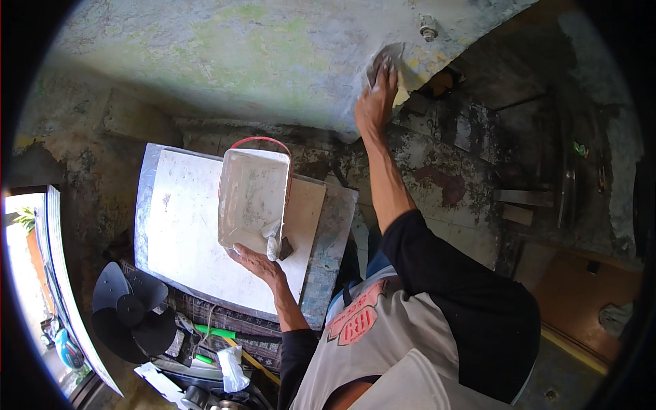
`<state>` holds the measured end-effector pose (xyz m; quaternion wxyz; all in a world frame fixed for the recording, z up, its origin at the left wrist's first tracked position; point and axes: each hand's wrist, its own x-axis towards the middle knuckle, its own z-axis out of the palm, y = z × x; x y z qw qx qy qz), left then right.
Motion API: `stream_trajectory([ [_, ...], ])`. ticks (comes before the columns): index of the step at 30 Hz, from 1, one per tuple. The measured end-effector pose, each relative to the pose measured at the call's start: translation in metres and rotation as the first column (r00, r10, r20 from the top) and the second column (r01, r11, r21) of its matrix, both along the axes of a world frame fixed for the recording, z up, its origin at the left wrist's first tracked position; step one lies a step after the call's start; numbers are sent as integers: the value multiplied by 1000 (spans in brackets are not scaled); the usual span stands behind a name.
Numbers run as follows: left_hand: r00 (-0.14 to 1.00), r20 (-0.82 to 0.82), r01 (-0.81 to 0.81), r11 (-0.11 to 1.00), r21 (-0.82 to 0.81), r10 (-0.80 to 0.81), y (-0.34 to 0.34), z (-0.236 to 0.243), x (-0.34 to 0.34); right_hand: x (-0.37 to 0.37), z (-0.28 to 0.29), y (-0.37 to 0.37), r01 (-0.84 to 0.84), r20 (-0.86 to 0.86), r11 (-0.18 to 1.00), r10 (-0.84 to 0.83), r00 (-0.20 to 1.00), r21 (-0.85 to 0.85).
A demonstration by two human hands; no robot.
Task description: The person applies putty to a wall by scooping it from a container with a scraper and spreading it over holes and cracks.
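Note:
My left hand [258, 265] grips the near rim of a rectangular whitish plastic tub [239, 195] with a thin red handle. Its fingers go partly out of sight at the tub's edge. In the tub's near right corner lies a crumpled whitish thing [272, 244], and beside it is a small dark brown piece [285, 248]. Far forward, my right hand [380, 96] presses a dark grey flat pad [389, 55] against the patchy grey-green wall [273, 61]. What the pad is made of cannot be made out.
Below the tub is a board-topped table [184, 219]. A black fan blade [130, 307] and cluttered tools stand at the near left, by a bright opening [24, 273]. A metal fitting [428, 29] juts from the wall, right of my right hand. The tiled floor [444, 178] is stained.

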<state>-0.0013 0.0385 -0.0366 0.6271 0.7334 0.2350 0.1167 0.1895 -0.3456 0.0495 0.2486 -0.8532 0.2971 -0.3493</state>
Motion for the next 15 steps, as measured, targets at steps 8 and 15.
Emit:
stream_trajectory([
  [8,999,14,43,996,-77,-42,-10,25,8,-67,12,-27,-112,230,990,130,965,-90],
  [15,989,68,129,990,61,-133,6,0,4,-30,-41,-13,-262,-116,925,238,964,-276],
])
